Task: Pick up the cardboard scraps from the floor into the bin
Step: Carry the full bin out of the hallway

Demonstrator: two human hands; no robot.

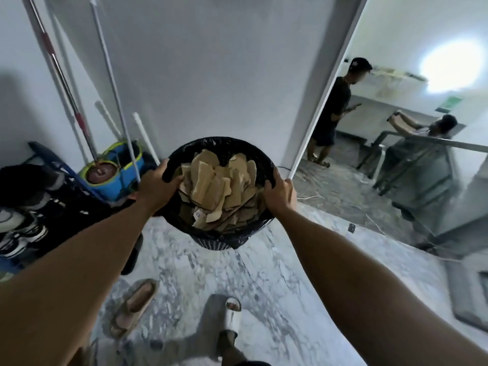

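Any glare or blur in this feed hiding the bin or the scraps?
Head view: glare blows out the far wall at upper right; wide-angle bending curves the door frame; soft blur overall, yet bin, cardboard scraps, left hand and right hand read clearly.

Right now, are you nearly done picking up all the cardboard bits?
Nearly. The cardboard scraps are piled in the black bin, and no scraps show on the marble floor. Left hand and right hand grip its rim, carrying it. Only setting it down seems left.

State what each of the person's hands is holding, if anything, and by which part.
Both hold the black bin by its rim: left hand on the left side, right hand on the right.
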